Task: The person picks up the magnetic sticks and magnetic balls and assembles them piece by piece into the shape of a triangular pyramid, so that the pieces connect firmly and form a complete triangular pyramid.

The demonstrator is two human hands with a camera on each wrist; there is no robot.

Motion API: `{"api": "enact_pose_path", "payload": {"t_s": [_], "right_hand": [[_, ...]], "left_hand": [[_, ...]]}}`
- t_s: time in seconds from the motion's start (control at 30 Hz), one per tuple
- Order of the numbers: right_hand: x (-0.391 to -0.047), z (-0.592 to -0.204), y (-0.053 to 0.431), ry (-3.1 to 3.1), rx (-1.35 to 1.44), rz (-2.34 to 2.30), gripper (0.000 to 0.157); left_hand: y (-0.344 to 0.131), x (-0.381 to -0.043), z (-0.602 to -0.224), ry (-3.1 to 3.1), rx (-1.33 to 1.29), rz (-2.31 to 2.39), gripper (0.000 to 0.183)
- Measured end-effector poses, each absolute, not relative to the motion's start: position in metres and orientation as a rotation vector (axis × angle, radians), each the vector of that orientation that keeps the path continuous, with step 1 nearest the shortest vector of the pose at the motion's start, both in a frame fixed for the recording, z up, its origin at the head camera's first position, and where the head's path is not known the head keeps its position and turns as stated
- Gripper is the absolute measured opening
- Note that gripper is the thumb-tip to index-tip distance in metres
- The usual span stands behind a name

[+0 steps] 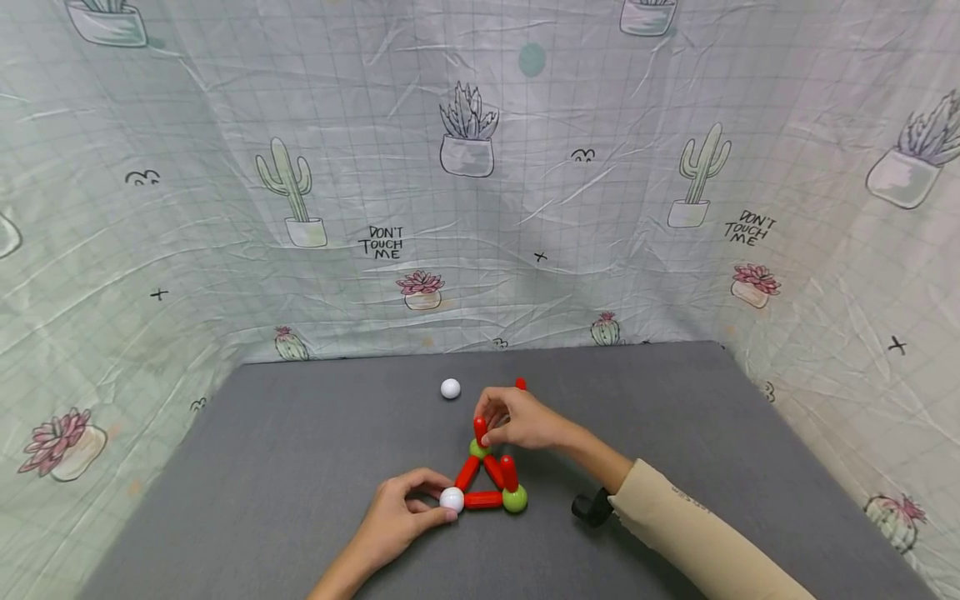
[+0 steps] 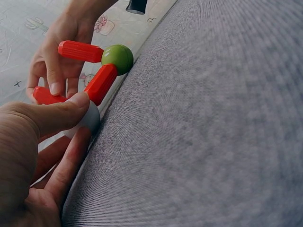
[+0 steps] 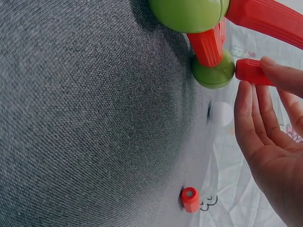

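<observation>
A triangle of red rods joined by balls lies flat on the grey table. At its left corner my left hand [image 1: 397, 515] holds the white ball [image 1: 452, 500] between thumb and fingers. My right hand [image 1: 525, 419] pinches an upright red rod [image 3: 250, 71] over the back green ball [image 3: 213, 71]. In the right wrist view the rod's lower end is at that ball, touching or nearly so. From the right green ball [image 1: 514, 499] rises another upright red rod [image 1: 509, 472]. A red base rod [image 1: 483, 500] links this ball with the white one.
Behind the triangle a loose white ball [image 1: 450, 388] lies on the table [image 1: 337, 433]. A loose red rod [image 3: 190, 200] lies farther back, partly hidden by my right hand in the head view. A black strap [image 1: 592, 507] hangs at the right wrist. Printed cloth [image 1: 525, 208] surrounds the table.
</observation>
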State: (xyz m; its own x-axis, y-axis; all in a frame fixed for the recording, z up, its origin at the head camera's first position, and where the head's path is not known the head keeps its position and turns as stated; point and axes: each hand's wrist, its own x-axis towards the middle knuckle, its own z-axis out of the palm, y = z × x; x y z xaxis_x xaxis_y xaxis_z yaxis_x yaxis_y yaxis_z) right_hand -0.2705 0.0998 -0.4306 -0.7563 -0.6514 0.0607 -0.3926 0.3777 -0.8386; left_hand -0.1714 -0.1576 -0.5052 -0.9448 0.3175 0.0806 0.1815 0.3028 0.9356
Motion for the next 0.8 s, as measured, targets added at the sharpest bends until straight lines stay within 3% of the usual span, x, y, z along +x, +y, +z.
{"api": "enact_pose_path", "payload": {"t_s": [0.8], "right_hand": [[-0.2715,-0.4358,0.1014,2.336,-0.953,-1.347,0.022]], "left_hand": [[-0.1577,-0.1715,-0.5048,2.423,0.481,1.738,0.035]]}}
